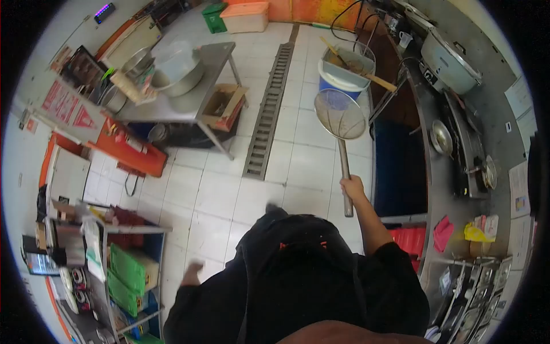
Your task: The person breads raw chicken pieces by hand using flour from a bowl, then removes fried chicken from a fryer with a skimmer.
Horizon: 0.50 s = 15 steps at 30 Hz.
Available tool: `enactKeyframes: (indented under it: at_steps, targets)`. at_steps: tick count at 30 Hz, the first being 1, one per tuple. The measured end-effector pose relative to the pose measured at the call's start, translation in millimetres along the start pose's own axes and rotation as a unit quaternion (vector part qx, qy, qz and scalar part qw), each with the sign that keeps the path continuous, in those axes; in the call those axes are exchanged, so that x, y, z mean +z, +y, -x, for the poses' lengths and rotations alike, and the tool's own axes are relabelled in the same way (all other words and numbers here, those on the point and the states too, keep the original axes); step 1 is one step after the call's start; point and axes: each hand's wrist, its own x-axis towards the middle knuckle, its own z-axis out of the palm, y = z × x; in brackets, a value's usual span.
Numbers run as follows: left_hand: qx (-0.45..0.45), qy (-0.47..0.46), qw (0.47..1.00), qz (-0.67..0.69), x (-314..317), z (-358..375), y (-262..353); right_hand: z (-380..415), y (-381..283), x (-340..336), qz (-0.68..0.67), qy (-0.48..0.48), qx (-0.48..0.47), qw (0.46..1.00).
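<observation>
My right hand [353, 187] is wrapped round the long metal handle of a round wire-mesh strainer [340, 114]. The strainer's bowl points away from me, in front of a blue and white bucket [338, 86]. A grey basin [350, 62] with wooden-handled tools sits on top of that bucket. Down at my left side, my left hand [193, 272] is blurred and touches nothing that I can make out; its fingers are too smeared to read.
A metal table [215, 63] with bowls stands at the upper left, an open cardboard box [224, 106] beneath it. A drain grate [268, 114] crosses the tiled floor. Shelves [137, 229] stand lower left; a steel counter [444, 189] with pans runs along the right.
</observation>
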Motion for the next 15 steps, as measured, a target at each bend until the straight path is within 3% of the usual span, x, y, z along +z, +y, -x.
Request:
enactKeyframes:
  at_steps: [1, 3, 5, 7, 12, 13, 14, 15]
  targets:
    - [0.01, 0.001, 1.0, -0.001, -14.0, 31.8, 38.7, -38.0, -30.1, 2.5, 0.002, -0.007, 0.01, 1.0]
    - [0.016, -0.009, 0.999, -0.035, -46.4, -72.1, 43.6, -119.2, -80.3, 12.3, -0.017, 0.009, 0.02, 1.0]
    - [0.032, -0.046, 0.993, -0.101, -120.5, -175.9, 44.2, -178.9, -100.0, 22.3, -0.043, 0.003, 0.029, 0.999]
    - [0.059, -0.077, 0.983, -0.159, -176.8, -301.0, 69.5, -238.9, -125.4, 30.6, 0.034, 0.058, 0.01, 0.998]
    - [0.044, -0.143, 0.961, -0.235, -207.4, -484.6, 141.3, -370.1, -195.0, 45.6, 0.014, 0.088, 0.068, 0.994]
    - [0.031, -0.154, 0.955, -0.251, -224.6, -625.3, 220.8, -394.9, -203.0, 47.8, 0.008, 0.09, 0.08, 0.993]
    - [-0.024, -0.195, 0.969, -0.151, -277.3, -672.2, 288.4, -424.3, -210.7, 49.2, -0.038, 0.104, 0.081, 0.991]
    - [0.193, -0.069, 0.947, -0.248, -302.3, -720.8, 326.0, -456.5, -219.2, 52.9, -0.083, 0.115, 0.081, 0.987]
